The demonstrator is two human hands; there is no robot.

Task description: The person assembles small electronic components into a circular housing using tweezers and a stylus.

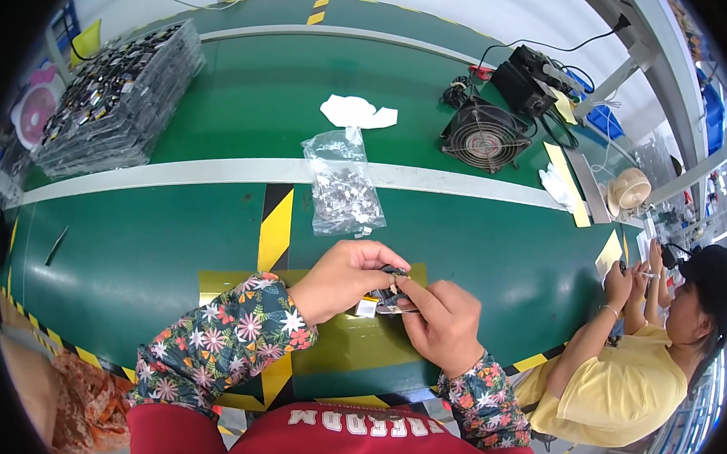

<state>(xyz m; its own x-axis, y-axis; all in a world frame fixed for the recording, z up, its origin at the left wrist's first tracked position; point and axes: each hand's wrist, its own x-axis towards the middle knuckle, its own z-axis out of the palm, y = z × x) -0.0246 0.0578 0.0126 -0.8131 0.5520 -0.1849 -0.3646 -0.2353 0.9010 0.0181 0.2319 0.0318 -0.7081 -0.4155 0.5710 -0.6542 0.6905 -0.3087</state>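
Observation:
Both my hands meet over a yellowish translucent mat on the green bench. Between them is a small dark electronic part with a flat metallic edge and a white-and-yellow tab hanging at its left. My left hand pinches its upper left side, thumb and forefinger closed. My right hand grips it from the right, its fingers bent around the edge. Fingers cover much of the part, so its exact kind is hidden. Just beyond my hands lies a clear plastic bag full of small silvery pieces.
Stacked clear trays of small parts stand at the far left. Tweezers lie on the left. White tissue sits beyond the bag. A black fan stands back right. A person in yellow works close on my right.

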